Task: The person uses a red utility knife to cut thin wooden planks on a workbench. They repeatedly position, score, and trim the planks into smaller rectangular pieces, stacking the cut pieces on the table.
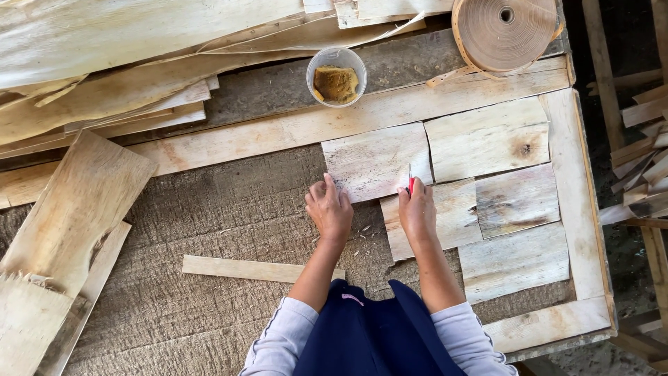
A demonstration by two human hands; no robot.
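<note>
My left hand (330, 208) lies flat with spread fingers on the lower left corner of a pale veneer sheet (376, 159). My right hand (416, 211) grips a small red-handled cutter (410, 183), its blade upright against that sheet's lower right edge. Several more veneer pieces (487, 139) lie fitted side by side to the right, inside a wooden frame (577, 202) on the rough grey-brown work board (209, 209).
A clear plastic cup (337, 76) with a brownish sponge stands behind the sheet. A roll of brown tape (505, 30) lies at the back right. Loose veneer stacks (104, 63) fill the back left, a thin strip (250, 269) lies in front, offcuts (643, 167) beyond the right edge.
</note>
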